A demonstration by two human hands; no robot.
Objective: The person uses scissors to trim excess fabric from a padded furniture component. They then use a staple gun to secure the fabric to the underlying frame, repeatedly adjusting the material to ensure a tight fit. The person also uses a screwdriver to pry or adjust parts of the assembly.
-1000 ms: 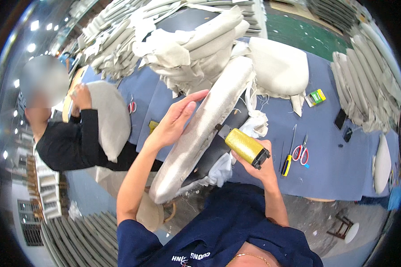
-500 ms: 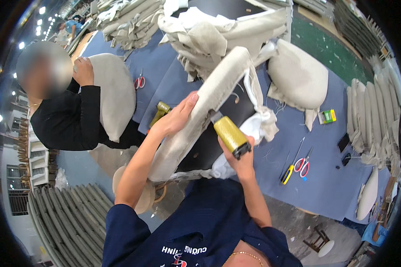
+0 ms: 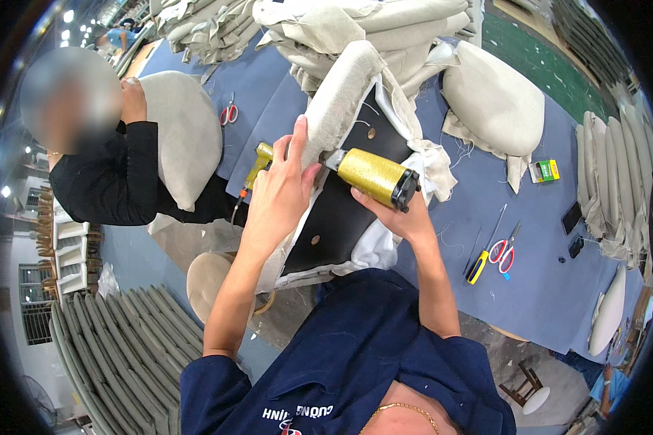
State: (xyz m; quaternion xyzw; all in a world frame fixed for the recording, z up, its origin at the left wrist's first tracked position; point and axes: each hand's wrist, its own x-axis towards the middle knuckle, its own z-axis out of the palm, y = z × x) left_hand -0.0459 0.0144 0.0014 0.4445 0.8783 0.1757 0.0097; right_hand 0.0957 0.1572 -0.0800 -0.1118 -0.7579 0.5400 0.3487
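A beige upholstered cushion panel (image 3: 339, 101) lies in front of me, its black backing board (image 3: 345, 206) facing up and white lining (image 3: 376, 246) showing along the side. My left hand (image 3: 279, 196) rests with spread fingers against the panel's left padded edge, and its thumb is close to the tool's nose. Gripped in my right hand (image 3: 403, 217) is a gold-coloured staple gun (image 3: 374, 176). Its nose meets the fabric at the inner side of that edge. Part of my right hand's fingers is hidden under the gun.
Red-handled scissors (image 3: 502, 254) and a yellow-handled screwdriver (image 3: 477, 267) lie on the blue-covered table (image 3: 544, 290) to the right. A second staple gun (image 3: 257, 165) is at the left, near a co-worker (image 3: 109, 174) holding a cushion (image 3: 181, 138). Fabric covers (image 3: 384, 36) are piled at the back.
The staple gun has moved slightly left and up along the edge, turning more sideways. My left hand has slid down nearer its nose, fingers more spread. The panel has shifted in view.
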